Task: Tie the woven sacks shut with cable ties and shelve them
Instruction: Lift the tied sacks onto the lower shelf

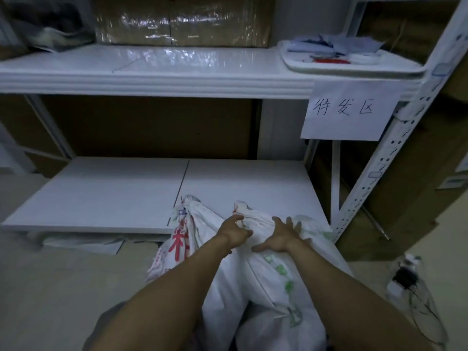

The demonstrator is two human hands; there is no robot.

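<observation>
Two white woven sacks lean against the front edge of the low white shelf (114,193). The left sack (177,239) has red print and a tied neck with a red cable tie. The right sack (278,274) has green print, and a red tie (235,210) closes its neck. My left hand (234,230) pinches the fabric of the green-print sack just below its neck. My right hand (283,236) lies on the same sack's upper side with fingers spread and pressing.
An upper white shelf (152,79) carries a taped cardboard box (177,21) and a white tray (354,64) of small items. A paper sign (347,110) hangs at right by the perforated upright (395,145). Cables and a bag (412,279) lie on the floor at right.
</observation>
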